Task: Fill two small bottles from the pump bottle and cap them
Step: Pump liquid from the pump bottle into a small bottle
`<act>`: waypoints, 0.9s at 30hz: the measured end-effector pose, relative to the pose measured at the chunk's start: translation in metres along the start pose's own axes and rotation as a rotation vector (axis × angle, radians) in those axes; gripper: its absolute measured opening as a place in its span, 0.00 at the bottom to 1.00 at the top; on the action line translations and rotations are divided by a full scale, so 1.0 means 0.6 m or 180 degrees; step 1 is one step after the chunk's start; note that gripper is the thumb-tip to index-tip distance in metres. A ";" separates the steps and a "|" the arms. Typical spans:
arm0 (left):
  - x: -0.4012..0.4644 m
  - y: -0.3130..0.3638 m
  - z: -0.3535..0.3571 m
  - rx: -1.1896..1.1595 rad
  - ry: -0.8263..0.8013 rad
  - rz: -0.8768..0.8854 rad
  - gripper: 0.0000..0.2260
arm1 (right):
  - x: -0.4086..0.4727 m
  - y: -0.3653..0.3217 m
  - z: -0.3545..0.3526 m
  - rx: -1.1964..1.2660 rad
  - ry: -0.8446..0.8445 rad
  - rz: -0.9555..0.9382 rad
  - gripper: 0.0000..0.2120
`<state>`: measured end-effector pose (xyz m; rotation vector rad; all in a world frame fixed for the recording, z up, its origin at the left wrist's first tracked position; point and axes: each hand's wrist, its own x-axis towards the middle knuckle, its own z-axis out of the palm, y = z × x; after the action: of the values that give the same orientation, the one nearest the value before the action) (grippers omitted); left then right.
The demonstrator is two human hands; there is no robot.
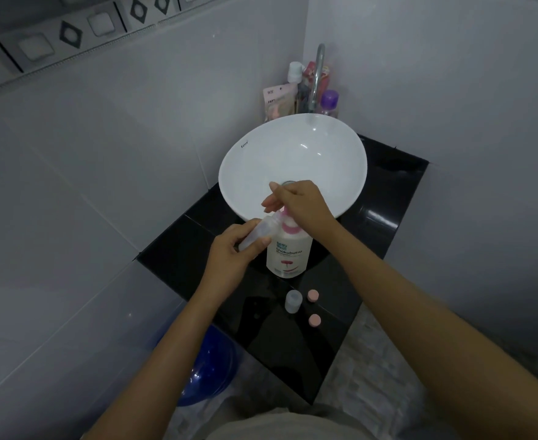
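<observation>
A glossy black counter is set into a pale tiled corner, with a white basin resting on it. The pump bottle is stood upright on the counter just in front of the basin. Its pink pump head is covered by the right hand, fingers curled together over it. A clear small bottle is gripped tilted in the closed left hand, its mouth held at the pump's nozzle. A second small bottle is stood uncapped nearer the person, with two pink caps lying just beside it.
</observation>
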<state>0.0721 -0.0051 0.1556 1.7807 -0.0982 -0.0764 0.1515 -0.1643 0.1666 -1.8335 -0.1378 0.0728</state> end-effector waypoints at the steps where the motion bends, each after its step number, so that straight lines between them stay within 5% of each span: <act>1: 0.001 0.002 0.000 -0.0007 -0.0007 0.0026 0.14 | 0.001 -0.002 -0.002 0.0013 -0.0019 -0.0002 0.18; 27: -0.003 -0.011 0.003 -0.0154 -0.0188 -0.0282 0.14 | -0.017 0.021 0.017 0.0047 0.0341 0.0247 0.19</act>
<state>0.0706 -0.0054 0.1485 1.7345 -0.0595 -0.1936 0.1410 -0.1590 0.1517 -1.8236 0.0093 0.0298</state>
